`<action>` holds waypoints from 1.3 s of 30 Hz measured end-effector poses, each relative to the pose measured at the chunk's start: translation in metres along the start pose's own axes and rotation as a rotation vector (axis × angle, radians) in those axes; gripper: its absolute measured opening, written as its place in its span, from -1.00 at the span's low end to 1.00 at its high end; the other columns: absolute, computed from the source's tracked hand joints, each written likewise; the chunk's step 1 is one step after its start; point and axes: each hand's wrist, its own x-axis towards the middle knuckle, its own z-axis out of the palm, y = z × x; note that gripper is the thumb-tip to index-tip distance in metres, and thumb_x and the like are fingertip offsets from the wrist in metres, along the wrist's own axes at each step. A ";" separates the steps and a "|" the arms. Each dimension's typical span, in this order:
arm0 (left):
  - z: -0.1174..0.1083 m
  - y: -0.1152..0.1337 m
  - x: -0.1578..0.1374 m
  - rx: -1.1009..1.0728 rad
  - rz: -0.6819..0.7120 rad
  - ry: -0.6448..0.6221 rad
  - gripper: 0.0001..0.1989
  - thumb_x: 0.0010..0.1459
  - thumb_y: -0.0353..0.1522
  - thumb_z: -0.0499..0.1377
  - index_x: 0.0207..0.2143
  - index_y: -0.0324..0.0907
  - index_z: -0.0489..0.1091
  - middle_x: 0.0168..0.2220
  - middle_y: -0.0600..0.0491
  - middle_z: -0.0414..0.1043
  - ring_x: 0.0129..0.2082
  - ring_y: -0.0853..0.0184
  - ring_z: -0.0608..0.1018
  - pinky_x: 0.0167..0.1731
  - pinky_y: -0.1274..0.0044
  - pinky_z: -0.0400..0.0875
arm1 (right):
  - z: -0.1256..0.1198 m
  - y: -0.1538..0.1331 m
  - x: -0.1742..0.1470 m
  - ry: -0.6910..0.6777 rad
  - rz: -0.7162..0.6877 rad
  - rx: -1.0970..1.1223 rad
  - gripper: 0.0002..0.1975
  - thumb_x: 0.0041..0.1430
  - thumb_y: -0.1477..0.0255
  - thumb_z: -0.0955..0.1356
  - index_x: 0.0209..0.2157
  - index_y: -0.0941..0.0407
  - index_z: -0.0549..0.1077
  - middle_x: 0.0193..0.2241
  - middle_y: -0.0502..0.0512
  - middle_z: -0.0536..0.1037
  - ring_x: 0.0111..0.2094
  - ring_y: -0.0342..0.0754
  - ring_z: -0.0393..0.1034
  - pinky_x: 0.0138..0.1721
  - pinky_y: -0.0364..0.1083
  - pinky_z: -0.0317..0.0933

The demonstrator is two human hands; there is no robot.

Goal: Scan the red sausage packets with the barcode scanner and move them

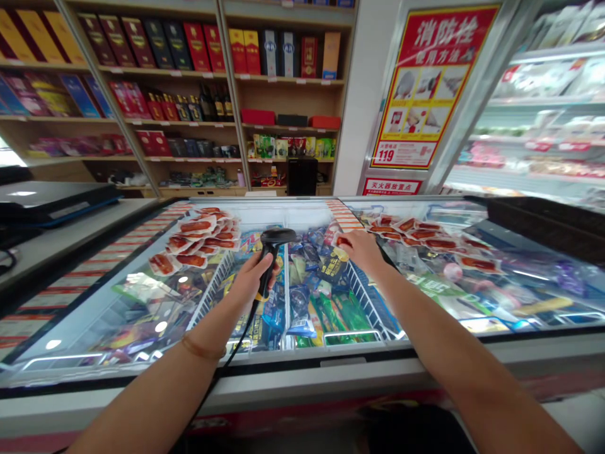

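Note:
My left hand (251,275) is closed round the handle of a black barcode scanner (278,237), held over the open middle of a chest freezer (302,367). Its cable runs down past my wrist. My right hand (363,249) pinches a packaged sausage (342,241) beside the inner edge of the right glass lid; my fingers partly hide it. Below both hands, wire baskets (363,337) hold ice cream packs (300,306). Packaged sausages lie in a pile (203,236) on the left lid and in a spread group (428,236) on the right lid.
Wooden shelves (288,80) with boxes and bottles line the back wall. A red fire-hydrant poster (432,88) hangs right of them, near a lit display cooler (543,126). At left, a counter (94,221) carries a dark flat device (51,200). A long dark object (548,227) rests at right.

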 end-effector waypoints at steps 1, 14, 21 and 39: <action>0.000 -0.001 0.000 0.001 0.003 -0.011 -0.59 -0.03 -0.06 0.28 -0.37 -0.20 0.29 -0.49 0.12 0.37 -0.70 0.52 0.33 -0.71 0.61 0.18 | 0.001 -0.015 0.002 -0.058 -0.097 -0.018 -0.76 0.27 0.37 0.28 -0.11 0.07 0.53 -0.15 0.19 0.56 -0.06 0.09 0.38 -0.01 0.05 0.13; 0.003 0.001 -0.008 0.118 -0.020 -0.189 -0.62 0.04 -0.08 0.25 -0.34 -0.20 0.29 -0.43 0.09 0.40 -0.67 0.52 0.35 -0.68 0.61 0.15 | 0.003 0.040 -0.006 -0.404 -0.024 0.191 -0.54 0.22 0.29 0.32 0.13 0.10 0.39 0.14 0.17 0.42 0.15 0.10 0.30 0.12 -0.03 0.17; 0.006 -0.008 -0.005 0.123 0.009 -0.203 -0.60 0.02 -0.05 0.25 -0.35 -0.20 0.31 -0.47 0.10 0.38 -0.70 0.53 0.31 -0.72 0.61 0.10 | 0.021 0.021 -0.001 -0.156 0.088 0.330 -0.68 0.15 0.47 0.34 -0.04 0.14 0.50 -0.05 0.19 0.57 -0.02 0.05 0.45 0.02 -0.04 0.26; 0.008 0.003 -0.011 0.097 0.073 -0.184 -0.59 0.02 -0.06 0.25 -0.31 -0.20 0.30 -0.44 0.09 0.39 -0.67 0.52 0.34 -0.69 0.62 0.12 | 0.026 -0.014 0.009 0.159 0.398 0.928 -0.71 0.15 0.40 0.33 -0.10 0.18 0.52 -0.23 0.16 0.62 -0.39 -0.03 0.56 -0.30 -0.07 0.46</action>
